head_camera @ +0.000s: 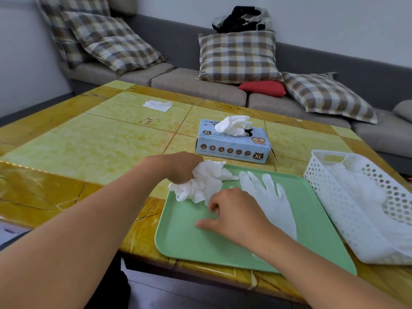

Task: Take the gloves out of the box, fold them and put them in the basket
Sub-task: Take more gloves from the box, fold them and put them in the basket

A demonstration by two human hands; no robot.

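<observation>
The sofa with its plaid cushions runs along the far edge of the desk. On the desk's near right part lies the green tray; the white basket sits tilted at the right edge, just beside the tray, with white gloves lying in it. The blue box stands beyond the tray's far edge, more gloves bunched out of its top slot. Flat on the tray's right half lies 1 glove, fingers toward the box. Your left hand has its grip closed round a crumpled wad of gloves at the tray's far left corner. Your right hand has curled fingers pinching the wad's near edge, thumb stretched over the tray. A tissue lies near the desk's far edge.
</observation>
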